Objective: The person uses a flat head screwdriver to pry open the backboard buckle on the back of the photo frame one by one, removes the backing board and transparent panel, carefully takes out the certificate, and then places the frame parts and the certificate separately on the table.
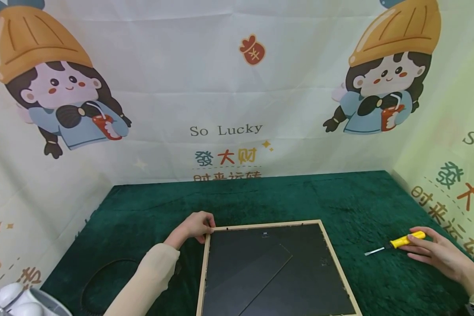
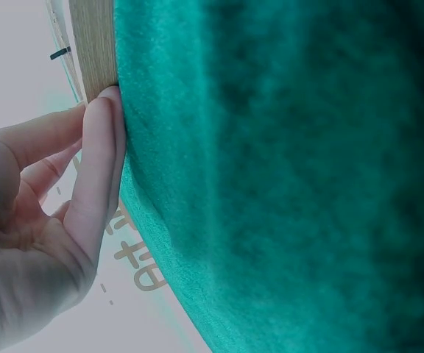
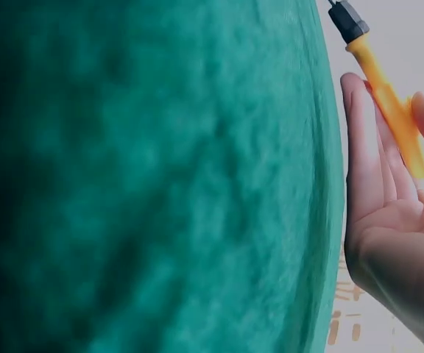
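Observation:
A picture frame (image 1: 278, 272) lies back side up, its dark backing board edged by a light wooden rim (image 1: 268, 225). Small dark tabs dot the inner edge, and a diagonal line crosses the board. At the far left corner, my left hand (image 1: 197, 226) pinches the rim; the left wrist view shows thumb and fingers against the wooden corner (image 2: 94, 51). To the right of the frame, my right hand (image 1: 438, 254) holds a screwdriver (image 1: 408, 240) by its yellow handle, between thumb and fingers. Its metal tip points left toward the frame, apart from it.
Dark green plush cloth (image 1: 162, 197) covers the table. A thin dark cord (image 1: 87, 281) curves on the left, partly behind my left arm. At the bottom left corner stands a container with white rounded objects (image 1: 17, 303). A printed curtain (image 1: 229, 105) encloses the back and sides.

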A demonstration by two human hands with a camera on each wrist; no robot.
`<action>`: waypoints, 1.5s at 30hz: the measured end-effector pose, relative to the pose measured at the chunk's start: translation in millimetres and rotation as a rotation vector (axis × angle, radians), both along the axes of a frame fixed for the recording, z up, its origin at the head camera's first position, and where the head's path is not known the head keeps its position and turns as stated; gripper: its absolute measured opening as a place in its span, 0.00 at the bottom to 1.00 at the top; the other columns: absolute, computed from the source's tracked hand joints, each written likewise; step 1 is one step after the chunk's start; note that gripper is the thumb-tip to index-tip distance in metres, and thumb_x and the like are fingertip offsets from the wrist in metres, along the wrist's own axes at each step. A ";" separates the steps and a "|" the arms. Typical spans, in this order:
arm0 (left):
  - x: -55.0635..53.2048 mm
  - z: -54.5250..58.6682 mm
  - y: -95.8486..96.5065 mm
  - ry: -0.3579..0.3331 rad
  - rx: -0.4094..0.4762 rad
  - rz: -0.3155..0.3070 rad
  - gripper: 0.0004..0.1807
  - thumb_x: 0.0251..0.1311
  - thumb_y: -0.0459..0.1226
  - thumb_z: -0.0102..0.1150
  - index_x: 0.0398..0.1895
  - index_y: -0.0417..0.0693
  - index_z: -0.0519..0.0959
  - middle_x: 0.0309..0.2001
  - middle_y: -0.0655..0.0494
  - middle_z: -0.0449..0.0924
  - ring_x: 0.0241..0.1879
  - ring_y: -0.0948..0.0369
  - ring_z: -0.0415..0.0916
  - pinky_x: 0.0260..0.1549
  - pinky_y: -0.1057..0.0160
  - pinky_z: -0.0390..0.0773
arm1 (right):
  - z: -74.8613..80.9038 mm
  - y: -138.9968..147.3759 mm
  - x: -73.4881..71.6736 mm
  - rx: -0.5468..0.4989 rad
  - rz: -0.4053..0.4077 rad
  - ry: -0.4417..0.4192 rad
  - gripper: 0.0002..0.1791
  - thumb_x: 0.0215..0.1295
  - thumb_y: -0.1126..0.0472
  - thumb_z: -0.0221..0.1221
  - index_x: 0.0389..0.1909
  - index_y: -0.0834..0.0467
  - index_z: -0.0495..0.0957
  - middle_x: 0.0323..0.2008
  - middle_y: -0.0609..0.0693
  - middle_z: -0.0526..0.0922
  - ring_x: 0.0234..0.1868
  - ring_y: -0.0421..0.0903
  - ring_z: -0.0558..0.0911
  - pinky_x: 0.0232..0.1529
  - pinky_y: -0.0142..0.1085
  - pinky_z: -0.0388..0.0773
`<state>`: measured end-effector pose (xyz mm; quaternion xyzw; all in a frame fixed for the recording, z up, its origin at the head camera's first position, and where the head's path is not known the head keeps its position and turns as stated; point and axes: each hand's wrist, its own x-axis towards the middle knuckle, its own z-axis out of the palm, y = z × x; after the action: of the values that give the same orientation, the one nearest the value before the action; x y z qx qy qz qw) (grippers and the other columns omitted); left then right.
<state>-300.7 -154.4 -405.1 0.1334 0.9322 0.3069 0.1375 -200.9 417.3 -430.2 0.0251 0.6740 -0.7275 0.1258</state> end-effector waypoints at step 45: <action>-1.8 -0.5 -3.5 -0.042 0.039 0.002 0.03 0.58 0.29 0.52 0.28 0.42 0.74 0.23 0.51 0.72 0.17 0.59 0.74 0.17 0.63 0.76 | 35.4 -171.5 -18.1 0.490 0.513 0.443 0.19 0.63 0.60 0.52 0.50 0.69 0.67 0.43 0.62 0.75 0.42 0.51 0.76 0.38 0.38 0.74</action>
<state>-302.5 -157.9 -405.6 0.1288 0.9231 0.3279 0.1543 -218.9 245.8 -394.7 -0.2716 0.8223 -0.4785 0.1451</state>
